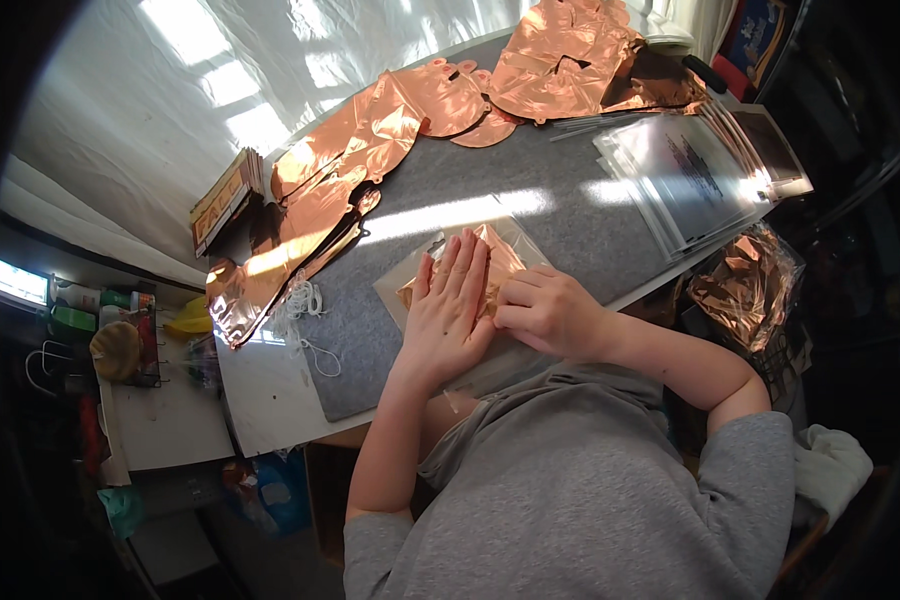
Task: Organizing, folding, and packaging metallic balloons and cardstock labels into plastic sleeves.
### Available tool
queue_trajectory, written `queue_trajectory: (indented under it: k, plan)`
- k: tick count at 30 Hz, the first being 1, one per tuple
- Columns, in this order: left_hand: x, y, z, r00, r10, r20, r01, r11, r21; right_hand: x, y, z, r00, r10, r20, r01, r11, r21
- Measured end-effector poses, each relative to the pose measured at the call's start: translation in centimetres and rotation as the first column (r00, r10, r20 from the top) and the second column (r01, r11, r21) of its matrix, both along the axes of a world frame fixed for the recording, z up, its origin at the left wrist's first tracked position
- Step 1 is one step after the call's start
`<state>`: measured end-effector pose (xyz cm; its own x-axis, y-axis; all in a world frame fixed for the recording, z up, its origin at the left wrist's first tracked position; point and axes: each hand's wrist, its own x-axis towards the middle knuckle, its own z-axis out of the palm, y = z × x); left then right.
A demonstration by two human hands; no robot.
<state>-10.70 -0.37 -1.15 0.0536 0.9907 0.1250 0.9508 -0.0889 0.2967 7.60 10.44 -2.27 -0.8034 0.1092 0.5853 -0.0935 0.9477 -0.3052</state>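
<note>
1. The foil (503, 262) lies near the middle of the near edge of the worktop (260, 400), on the grey mat (560, 165).
2. A clear bag (394, 286) shows around the foil; whether the foil is inside or on top, I cannot tell.
3. The left hand (450, 305) lies flat on the foil, palm down, fingers stretched out, the little finger slightly apart from the others.
4. The right hand (550, 312) is just beside it, at the foil's right side, fingers curled inward. The fingertips are hidden, so I cannot tell whether they pinch the foil or the bag.
5. White string (305, 298) lies in a loose tangle at the mat's left edge.
6. Copper sheets (355, 145) run along the far-left edge, and a larger copper pile (560, 70) covers the far edge toward its right corner.
7. A stack of clear sleeves (670, 180) lies along the right edge.
8. Crumpled copper foil (745, 285) sits in clear plastic beyond the near-right edge.
</note>
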Motion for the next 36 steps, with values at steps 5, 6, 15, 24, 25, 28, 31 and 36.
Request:
queue_trajectory:
  k: [5,6,15,24,25,28,31,36]
  plan:
    - [0.4,-0.1,-0.3,0.996,0.021,-0.085,-0.018,0.999,0.029,0.3,0.4,0.4,0.996,0.074,0.050,-0.067,0.989,-0.131]
    - [0.4,-0.1,-0.2,0.996,0.020,-0.087,-0.018,0.999,0.028,0.4,0.4,0.6,0.996,0.074,0.048,-0.067,0.989,-0.132]
    - [-1.9,0.1,2.1,0.846,0.020,0.533,0.024,0.997,-0.074,2.4,-0.2,0.5,0.990,0.051,0.129,-0.069,0.988,0.136]
    - [1.1,-0.5,1.4,0.998,-0.017,-0.066,0.014,0.999,-0.049,4.9,1.6,1.2,0.987,0.162,-0.018,-0.162,0.957,-0.240]
    - [1.1,-0.3,1.5,0.997,-0.013,-0.080,0.009,0.999,-0.040,5.6,2.2,1.9,0.996,0.083,0.023,-0.075,0.968,-0.240]
    - [1.2,-0.3,1.4,0.995,-0.014,-0.101,0.010,0.999,-0.034,7.2,3.1,1.8,0.993,-0.040,0.113,0.061,0.981,-0.182]
    - [0.9,-0.1,1.6,0.995,-0.018,-0.094,0.015,0.999,-0.039,7.8,3.3,2.1,0.980,-0.074,0.186,0.098,0.988,-0.123]
    - [0.7,0.1,1.2,0.996,-0.011,-0.090,0.008,0.999,-0.033,7.3,3.5,3.0,0.963,-0.047,0.265,0.075,0.992,-0.100]
